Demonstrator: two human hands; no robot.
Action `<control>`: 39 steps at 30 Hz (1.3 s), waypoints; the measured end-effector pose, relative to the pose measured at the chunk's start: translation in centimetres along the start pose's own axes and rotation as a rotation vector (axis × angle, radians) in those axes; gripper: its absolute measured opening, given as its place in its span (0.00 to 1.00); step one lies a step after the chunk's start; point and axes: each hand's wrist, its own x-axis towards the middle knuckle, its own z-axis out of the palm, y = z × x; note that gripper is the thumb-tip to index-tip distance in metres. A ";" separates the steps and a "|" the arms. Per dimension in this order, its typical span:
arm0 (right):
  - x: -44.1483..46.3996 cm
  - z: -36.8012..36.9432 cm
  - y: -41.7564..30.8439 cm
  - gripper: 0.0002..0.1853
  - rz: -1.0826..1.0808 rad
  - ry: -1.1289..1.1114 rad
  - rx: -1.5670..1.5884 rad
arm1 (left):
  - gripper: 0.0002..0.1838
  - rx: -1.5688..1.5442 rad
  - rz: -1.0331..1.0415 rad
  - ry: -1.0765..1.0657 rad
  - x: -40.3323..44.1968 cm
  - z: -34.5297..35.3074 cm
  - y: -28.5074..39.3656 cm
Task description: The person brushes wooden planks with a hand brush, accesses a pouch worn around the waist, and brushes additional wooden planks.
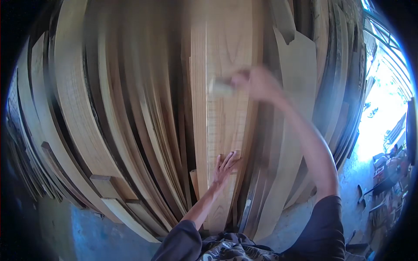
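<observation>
A wide, pale wooden board (pixel 226 126) stands upright in front of me, leaning among other planks. My left hand (pixel 224 168) lies flat on its lower part with the fingers spread, holding nothing. Higher up, my right hand (pixel 257 84) is closed around a brush (pixel 221 87), smeared by motion. The brush has a pale, wide end and a darker band near the fingers. Its pale end is in front of the board's left half; whether it touches the wood I cannot tell.
Several long planks (pixel 78 87) lean on the left, with short wood pieces (pixel 102 186) near their feet. More boards (pixel 296 87) lean on the right. Bluish floor (pixel 283 226) shows below. Cluttered items (pixel 389 174) lie at the far right beside a bright opening.
</observation>
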 end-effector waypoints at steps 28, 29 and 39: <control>-0.3 4.5 6.2 0.20 -0.426 0.659 -0.244 | 0.48 0.139 -0.040 0.056 -0.1 0.4 1.0; -2.5 5.9 5.3 0.21 -0.376 0.531 -0.338 | 0.48 0.055 -0.056 0.001 -0.2 -0.8 1.3; -20.7 7.2 10.5 0.18 -0.286 -0.097 0.088 | 0.44 0.084 -0.076 -0.050 0.4 -0.4 2.2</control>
